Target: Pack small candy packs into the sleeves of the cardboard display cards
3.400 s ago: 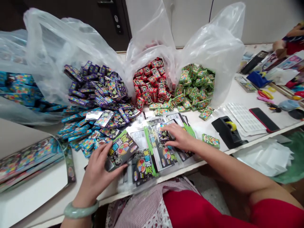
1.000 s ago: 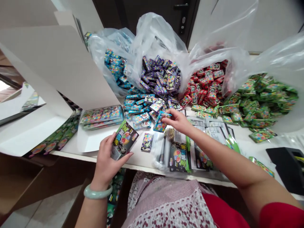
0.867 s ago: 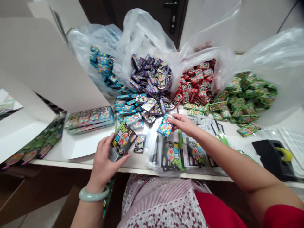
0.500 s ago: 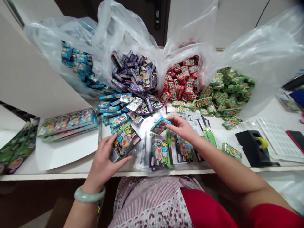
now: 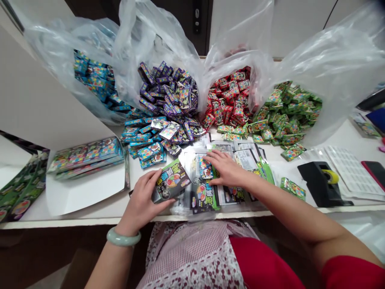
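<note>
My left hand (image 5: 147, 194) is closed around the edge of a black and green printed candy packet (image 5: 173, 180), tilted just above the table. My right hand (image 5: 227, 168) is over the middle of the table, thumb and fingers apart. Beside its fingertips a small blue candy box (image 5: 206, 166) lies face up on a black printed packet (image 5: 204, 196). More such packets and clear plastic sleeves spread under and around my right hand, which partly hides them. Loose blue boxes (image 5: 150, 152) are heaped just beyond my left hand.
Plastic bags spill purple boxes (image 5: 171, 92), red boxes (image 5: 231, 96), green boxes (image 5: 291, 112) and blue boxes (image 5: 96, 80) along the back. A white carton (image 5: 81, 192) holding colourful packs stands left. At right are a black tape dispenser (image 5: 320, 184), label sheets (image 5: 355, 168) and a phone (image 5: 374, 172).
My right hand has lowered the blue box onto the black packet and its fingers have spread. My left hand has shifted right with its packet, closer to the right hand.
</note>
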Tool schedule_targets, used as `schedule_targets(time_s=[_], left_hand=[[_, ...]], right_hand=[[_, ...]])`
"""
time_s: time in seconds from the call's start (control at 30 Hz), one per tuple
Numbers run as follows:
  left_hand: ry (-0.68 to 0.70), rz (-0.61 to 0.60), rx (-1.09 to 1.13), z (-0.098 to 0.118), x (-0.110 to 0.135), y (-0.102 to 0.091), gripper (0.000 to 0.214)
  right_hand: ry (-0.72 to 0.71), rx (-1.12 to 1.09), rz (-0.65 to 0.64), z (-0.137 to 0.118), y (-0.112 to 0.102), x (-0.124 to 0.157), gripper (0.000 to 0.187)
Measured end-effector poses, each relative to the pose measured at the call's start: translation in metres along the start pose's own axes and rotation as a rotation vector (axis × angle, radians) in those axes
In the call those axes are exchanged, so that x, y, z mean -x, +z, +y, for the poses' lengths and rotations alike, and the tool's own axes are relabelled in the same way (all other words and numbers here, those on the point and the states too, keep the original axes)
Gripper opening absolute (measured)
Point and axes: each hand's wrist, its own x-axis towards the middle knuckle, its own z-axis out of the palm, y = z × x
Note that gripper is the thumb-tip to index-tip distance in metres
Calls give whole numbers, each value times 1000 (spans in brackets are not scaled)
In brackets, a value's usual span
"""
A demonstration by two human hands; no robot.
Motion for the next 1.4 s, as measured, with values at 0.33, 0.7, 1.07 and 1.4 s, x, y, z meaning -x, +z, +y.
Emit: schedule_targets(time_s=[0.33, 0.7, 1.07, 1.4], left_hand=[[80, -38, -7, 9, -1, 1, 89], [107, -48, 22, 25, -7, 8, 89], [-10, 148, 287, 54, -22, -2, 72], [-357, 141, 1271, 90, -4, 47, 73]], right_hand=[[-159, 104, 153, -35, -47, -4, 63], [-292, -158, -97, -48, -50, -15, 84], [196, -1012, 158, -69, -15, -15, 25], [256, -1098, 490, -65, 0, 14, 47]])
